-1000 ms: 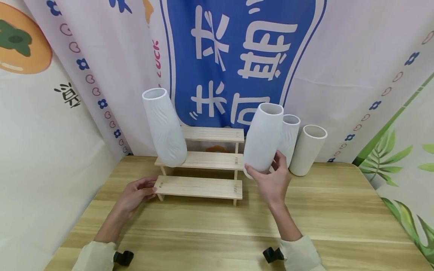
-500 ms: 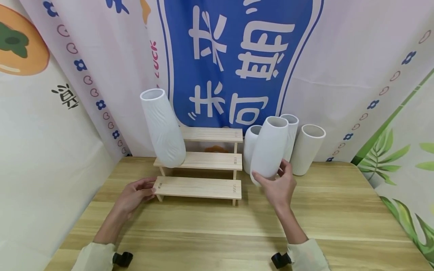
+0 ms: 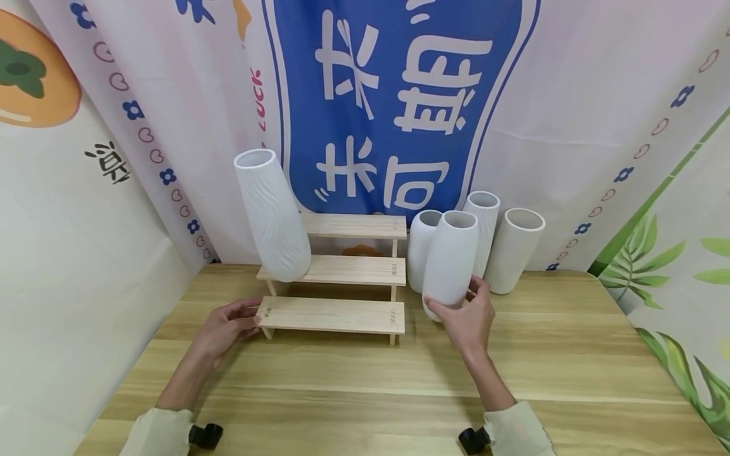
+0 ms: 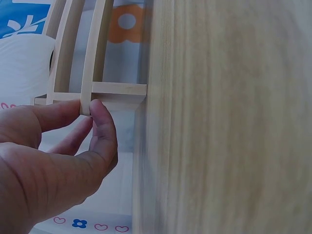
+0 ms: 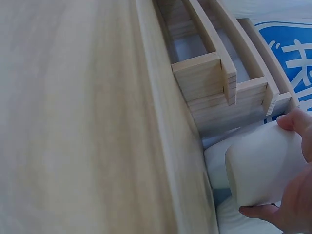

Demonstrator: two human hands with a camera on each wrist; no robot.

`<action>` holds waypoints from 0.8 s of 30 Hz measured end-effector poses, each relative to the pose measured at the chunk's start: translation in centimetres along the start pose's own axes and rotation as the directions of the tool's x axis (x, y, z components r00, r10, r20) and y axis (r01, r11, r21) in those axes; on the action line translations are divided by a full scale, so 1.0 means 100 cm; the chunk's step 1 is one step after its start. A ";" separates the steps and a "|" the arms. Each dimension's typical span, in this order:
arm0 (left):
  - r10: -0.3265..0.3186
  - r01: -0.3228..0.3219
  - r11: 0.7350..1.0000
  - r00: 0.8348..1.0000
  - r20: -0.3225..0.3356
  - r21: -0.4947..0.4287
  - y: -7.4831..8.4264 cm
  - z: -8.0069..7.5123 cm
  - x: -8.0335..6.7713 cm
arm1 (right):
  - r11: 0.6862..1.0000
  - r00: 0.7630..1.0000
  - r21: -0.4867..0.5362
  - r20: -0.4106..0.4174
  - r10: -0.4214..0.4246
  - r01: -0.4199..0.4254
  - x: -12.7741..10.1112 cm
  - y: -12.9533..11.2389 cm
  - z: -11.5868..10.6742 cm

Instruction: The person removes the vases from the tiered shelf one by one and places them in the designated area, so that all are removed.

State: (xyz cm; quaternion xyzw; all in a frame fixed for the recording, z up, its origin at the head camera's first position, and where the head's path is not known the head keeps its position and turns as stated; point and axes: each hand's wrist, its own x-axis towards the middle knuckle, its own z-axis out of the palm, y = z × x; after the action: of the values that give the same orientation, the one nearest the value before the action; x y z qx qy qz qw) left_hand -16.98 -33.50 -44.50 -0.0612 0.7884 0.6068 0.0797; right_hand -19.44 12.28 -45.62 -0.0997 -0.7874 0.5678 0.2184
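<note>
from the head view i see my right hand (image 3: 469, 316) wrapped round the lower part of a smooth white vase (image 3: 450, 263); fingers and thumb curl about it, so that grip is closed on the vase. its base is hidden behind my fingers, and i cannot tell whether it touches the surface (image 3: 399, 380) or sits a little above it. in the right wrist view the vase's bottom edge (image 5: 263, 170) shows, but my hand is cut off at the frame edge.

my left hand (image 3: 225, 326) pinches the left end of the lowest step of the wooden stepped rack (image 3: 333, 315), thumb and forefinger closed on the slat; the left wrist view shows the thumb (image 4: 102, 131) pressed against it, the rest of the rack blurred.

a ribbed white vase (image 3: 272, 215) stands on the middle step at the left. three more vases stand on the surface behind the held one: a short one (image 3: 421, 244) partly hidden by it, a tall ribbed one (image 3: 482, 218), and a cream cylinder (image 3: 513, 250).

the banner (image 3: 393, 107) behind carries large white chinese characters on blue, cut off at the top; small pink letters reading "luck" run up its left edge.
</note>
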 end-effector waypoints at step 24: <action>-0.001 0.001 1.000 1.000 -0.001 0.005 -0.004 -0.001 0.003 | 0.998 0.999 -0.057 0.015 0.041 -0.040 0.006 0.016 0.000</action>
State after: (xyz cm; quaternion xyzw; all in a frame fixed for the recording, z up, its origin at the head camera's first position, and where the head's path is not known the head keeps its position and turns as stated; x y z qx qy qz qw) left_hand -17.20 -33.67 -44.91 -0.0616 0.7901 0.6047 0.0799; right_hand -20.17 13.06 -46.98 -0.1169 -0.8028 0.5503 0.1975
